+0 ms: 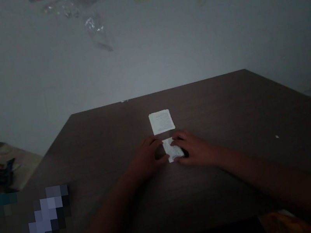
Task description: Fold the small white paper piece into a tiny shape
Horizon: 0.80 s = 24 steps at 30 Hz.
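Observation:
A small stack of white printed cards (173, 151) lies on the dark brown table between my two hands. My left hand (150, 156) holds its left side, thumb at the near corner and fingers at the far one. On the right side, my right hand (191, 148) grips the same stack, with a fingertip over its top and the thumb at the near edge. Just beyond my fingers lies a second stack of printed cards (161, 122), its edges slightly uneven; neither hand touches it.
The table (216, 110) reaches back to a pale wall (163, 52), where clear and yellow plastic pieces hang. A tiny white scrap (277, 136) lies at the right. A pixelated patch (42, 221) hides the lower left. Dark items stand on the floor at the far left.

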Motion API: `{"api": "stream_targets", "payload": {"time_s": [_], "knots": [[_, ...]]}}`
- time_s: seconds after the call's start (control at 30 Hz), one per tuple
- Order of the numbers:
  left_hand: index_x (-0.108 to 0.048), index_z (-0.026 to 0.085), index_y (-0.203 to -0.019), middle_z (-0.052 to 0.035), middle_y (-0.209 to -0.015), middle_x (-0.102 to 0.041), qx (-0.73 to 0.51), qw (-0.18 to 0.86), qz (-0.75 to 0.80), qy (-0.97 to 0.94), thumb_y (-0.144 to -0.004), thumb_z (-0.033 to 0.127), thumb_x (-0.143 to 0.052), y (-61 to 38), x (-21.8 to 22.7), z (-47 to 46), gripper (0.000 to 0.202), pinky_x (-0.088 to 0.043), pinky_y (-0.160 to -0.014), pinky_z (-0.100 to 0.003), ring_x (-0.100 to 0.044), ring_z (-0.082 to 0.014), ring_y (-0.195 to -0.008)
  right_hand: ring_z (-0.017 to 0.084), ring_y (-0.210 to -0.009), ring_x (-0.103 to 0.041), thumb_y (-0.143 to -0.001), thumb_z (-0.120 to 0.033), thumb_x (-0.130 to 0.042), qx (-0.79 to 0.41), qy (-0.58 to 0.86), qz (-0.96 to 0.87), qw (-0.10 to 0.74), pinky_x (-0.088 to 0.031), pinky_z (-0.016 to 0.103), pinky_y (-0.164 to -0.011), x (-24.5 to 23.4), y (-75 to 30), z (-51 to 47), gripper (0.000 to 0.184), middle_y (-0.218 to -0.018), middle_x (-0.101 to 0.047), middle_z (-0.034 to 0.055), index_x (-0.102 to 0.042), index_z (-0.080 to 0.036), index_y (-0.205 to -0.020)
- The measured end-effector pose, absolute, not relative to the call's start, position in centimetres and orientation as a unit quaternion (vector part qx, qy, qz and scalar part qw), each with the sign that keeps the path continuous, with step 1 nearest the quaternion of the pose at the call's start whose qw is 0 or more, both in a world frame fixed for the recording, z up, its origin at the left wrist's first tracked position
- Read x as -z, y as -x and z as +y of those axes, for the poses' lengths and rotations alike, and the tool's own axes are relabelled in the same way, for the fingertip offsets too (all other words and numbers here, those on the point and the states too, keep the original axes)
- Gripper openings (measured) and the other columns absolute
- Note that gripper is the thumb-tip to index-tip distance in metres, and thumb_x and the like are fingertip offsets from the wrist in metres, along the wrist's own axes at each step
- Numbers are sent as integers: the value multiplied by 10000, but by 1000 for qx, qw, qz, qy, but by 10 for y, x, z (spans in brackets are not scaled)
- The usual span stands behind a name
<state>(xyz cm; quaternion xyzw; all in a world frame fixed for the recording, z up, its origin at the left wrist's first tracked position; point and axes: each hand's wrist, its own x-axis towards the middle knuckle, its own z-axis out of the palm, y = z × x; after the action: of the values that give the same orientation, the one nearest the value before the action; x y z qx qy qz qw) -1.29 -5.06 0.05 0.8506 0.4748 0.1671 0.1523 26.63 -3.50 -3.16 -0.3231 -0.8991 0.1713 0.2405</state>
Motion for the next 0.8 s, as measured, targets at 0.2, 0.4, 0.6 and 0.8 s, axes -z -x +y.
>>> {"api": "stream_targets", "payload": {"time_s": [0.2,0.4,0.6,0.8], "knots": [[-778,203,-1358,-162,-1547,-744,-142,150,483,-851,-1011,280,-887,11,-10,-54,372,-540,-1327,-612,-694,-379,-1488,363,-1326,-712,-1082,-424,-860,-156,320,-901,248,-621,607,-1173,23,-263,-38,339,-1400,-764,180,-837,-209,-1342],[-792,207,-1359,-163,-1540,-751,-124,147,488,-851,-1019,308,-863,9,-14,-54,361,-553,-1316,-621,-706,-398,-1465,339,-1306,-738,-1135,-312,-771,-139,333,-903,235,-625,587,-1181,24,-262,-35,224,-1382,-796,162,-859,-209,-1314],[-780,228,-1369,-159,-1541,-744,-119,138,486,-854,-1020,337,-856,8,-13,-55,374,-555,-1311,-650,-693,-407,-1467,361,-1343,-731,-1076,-316,-846,-158,342,-898,225,-612,619,-1208,26,-261,-33,287,-1419,-792,169,-856,-221,-1346],[-781,212,-1350,-176,-1553,-744,-123,135,487,-854,-1010,324,-865,9,-10,-53,368,-559,-1298,-668,-696,-424,-1457,370,-1347,-726,-1042,-311,-883,-177,345,-895,219,-602,637,-1203,23,-264,-29,288,-1436,-801,154,-860,-258,-1324]]}}
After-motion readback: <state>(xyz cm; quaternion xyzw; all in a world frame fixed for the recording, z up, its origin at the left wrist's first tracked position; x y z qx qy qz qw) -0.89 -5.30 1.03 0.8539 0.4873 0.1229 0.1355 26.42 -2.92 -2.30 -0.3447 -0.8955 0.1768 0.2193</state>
